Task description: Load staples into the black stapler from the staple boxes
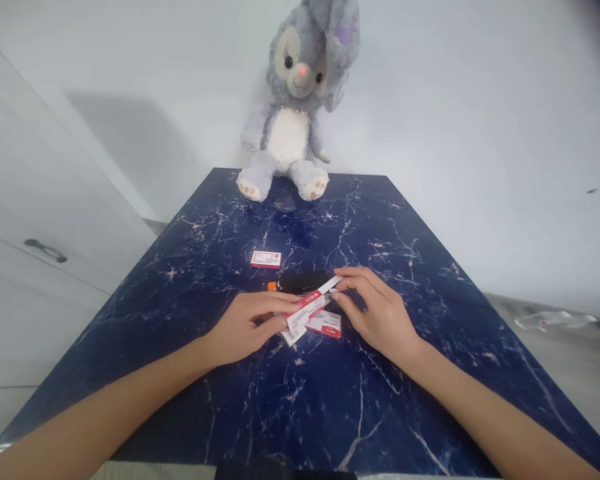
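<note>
My left hand pinches a red and white packet by its left part, above the dark marbled table. From the right, my right hand has its fingertips closed on a thin white strip at the packet's upper right end. A flat red and white box lies just below the packet, partly covered by it. Behind my fingers is a black object with an orange end. Farther back lies a small white box with a red edge.
A large grey plush rabbit sits at the far edge of the blue marbled table, against the wall. A cabinet with a dark handle stands at left. Clear plastic lies beyond the table's right edge.
</note>
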A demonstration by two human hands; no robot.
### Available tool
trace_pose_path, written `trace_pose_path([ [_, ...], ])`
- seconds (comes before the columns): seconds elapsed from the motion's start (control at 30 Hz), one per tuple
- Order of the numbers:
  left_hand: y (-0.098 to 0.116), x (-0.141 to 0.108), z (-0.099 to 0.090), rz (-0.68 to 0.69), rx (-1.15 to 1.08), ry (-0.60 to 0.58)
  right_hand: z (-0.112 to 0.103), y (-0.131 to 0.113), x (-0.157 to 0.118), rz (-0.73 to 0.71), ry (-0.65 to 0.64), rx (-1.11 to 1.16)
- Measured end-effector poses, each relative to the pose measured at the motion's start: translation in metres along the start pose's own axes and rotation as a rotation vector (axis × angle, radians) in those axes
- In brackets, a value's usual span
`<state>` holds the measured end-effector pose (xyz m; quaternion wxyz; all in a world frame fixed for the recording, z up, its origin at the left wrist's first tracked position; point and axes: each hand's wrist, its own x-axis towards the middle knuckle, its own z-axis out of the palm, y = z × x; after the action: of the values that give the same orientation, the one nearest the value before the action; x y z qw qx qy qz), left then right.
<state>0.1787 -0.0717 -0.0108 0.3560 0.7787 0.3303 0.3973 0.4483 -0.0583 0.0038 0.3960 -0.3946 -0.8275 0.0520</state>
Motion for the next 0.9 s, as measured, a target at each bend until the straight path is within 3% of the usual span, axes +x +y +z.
trace_pose_path([
  [0.2,0.006,0.001,-0.004,-0.153,-0.230,-0.119,0.002,0.000,-0.002,0.026,0.036,0.010],
  [0.4,0.006,-0.002,0.003,-0.136,-0.102,-0.109,0.000,-0.003,-0.001,0.083,0.036,0.061],
  [0.53,0.005,-0.002,0.003,0.091,0.130,-0.065,-0.003,-0.004,-0.002,0.155,0.057,0.176],
  [0.67,0.006,0.000,0.003,0.316,0.318,-0.017,-0.004,-0.005,-0.004,0.255,0.088,0.431],
  [0.77,0.003,0.001,0.002,0.392,0.393,0.008,-0.003,-0.009,-0.005,0.303,0.053,0.633],
  [0.9,0.002,-0.001,-0.002,0.383,0.436,-0.033,-0.001,-0.013,-0.007,0.304,-0.076,0.709],
])
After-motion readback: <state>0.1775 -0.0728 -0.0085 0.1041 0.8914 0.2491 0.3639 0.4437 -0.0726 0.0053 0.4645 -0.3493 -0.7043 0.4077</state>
